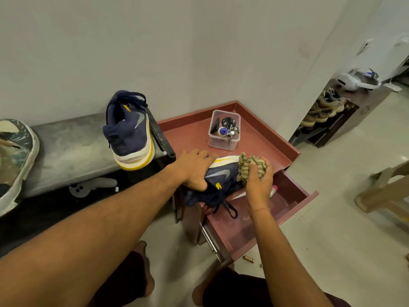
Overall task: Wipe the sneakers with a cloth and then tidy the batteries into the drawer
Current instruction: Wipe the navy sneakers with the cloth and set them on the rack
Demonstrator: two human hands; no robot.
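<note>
On the front edge of a red-brown metal cabinet top (269, 138) with a raised rim: navy-and-yellow sneaker (223, 175) lying on its side, held and wiped.
Left hand (194, 169) grips the sneaker, fingers curled over its white sole; right hand (259, 185) clutches a bunched olive-and-beige striped cloth (249, 166) pressed against the shoe's toe end. Dark laces hang past the top's front edge, over the open red-brown drawer (294, 197) pulled out below. Clear plastic tub (223, 134) of small items stands near the back rim, apart from the shoe. Matching second navy sneaker (130, 131) stands on end on the grey bench (73, 149) left of the cabinet, at the bench's right end. Small brass-coloured cylinder (248, 259), likely a battery, lies on the pale floor just below the drawer's front corner. Open floor lies to the right of the drawer.
</note>
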